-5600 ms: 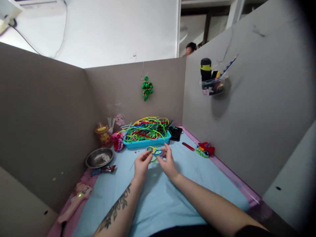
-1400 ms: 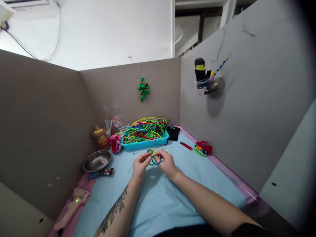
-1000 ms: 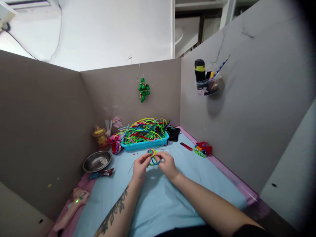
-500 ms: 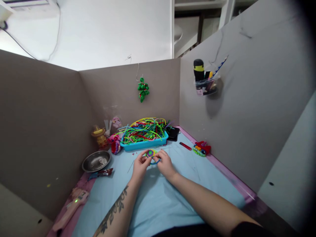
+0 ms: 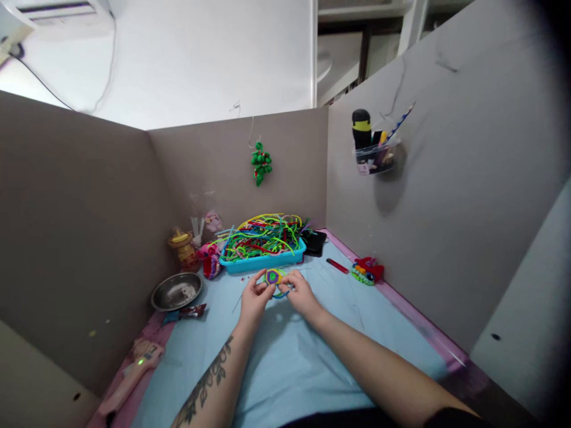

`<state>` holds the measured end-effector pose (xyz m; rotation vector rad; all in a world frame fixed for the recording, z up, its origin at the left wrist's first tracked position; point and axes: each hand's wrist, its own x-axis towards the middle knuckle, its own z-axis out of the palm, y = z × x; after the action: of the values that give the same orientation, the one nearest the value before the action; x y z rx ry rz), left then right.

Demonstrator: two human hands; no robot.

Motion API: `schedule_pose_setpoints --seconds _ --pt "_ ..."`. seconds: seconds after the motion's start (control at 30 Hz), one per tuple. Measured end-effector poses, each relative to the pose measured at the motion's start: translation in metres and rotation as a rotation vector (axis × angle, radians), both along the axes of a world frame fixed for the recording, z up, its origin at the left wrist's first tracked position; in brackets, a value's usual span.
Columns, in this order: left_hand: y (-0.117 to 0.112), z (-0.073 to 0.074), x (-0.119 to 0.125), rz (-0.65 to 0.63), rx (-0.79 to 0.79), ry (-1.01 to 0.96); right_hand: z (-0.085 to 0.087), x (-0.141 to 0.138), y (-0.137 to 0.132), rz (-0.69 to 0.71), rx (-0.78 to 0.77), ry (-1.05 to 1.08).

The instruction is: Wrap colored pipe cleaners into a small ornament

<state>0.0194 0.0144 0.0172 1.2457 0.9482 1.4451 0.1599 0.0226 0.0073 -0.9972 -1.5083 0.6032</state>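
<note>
Between my hands is a small round coil of pipe cleaners (image 5: 273,276), green at the centre with purple and yellow rings around it. My left hand (image 5: 256,297) pinches its left side between thumb and fingers. My right hand (image 5: 301,293) is closed at the coil's right side, its fingertips on a blue pipe cleaner (image 5: 281,294) that curves below the coil. Just beyond my hands stands a blue tray (image 5: 263,262) heaped with loose pipe cleaners (image 5: 267,235) in many colours.
A metal bowl (image 5: 176,291) and a crumpled wrapper (image 5: 185,313) lie to the left, a pink glue gun (image 5: 134,374) nearer. At right are a red utility knife (image 5: 337,266) and a colourful pipe-cleaner piece (image 5: 368,270). Grey partitions (image 5: 285,160) enclose the table.
The coil has turned slightly and shows its face more fully. My right fingers have shifted a little along its edge. The whole view has moved slightly.
</note>
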Motion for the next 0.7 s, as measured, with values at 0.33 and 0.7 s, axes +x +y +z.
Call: schedule_pose_setpoints --seconds 0.33,0.7 --pt "0.002 0.002 -0.004 0.101 0.019 -0.030 0.007 -0.009 -0.024 0.259 0.119 -0.110" --pt "0.014 -0.005 -0.016 0.204 -0.100 -0.091 0.025 0.031 0.003 0.412 -0.246 0.873"
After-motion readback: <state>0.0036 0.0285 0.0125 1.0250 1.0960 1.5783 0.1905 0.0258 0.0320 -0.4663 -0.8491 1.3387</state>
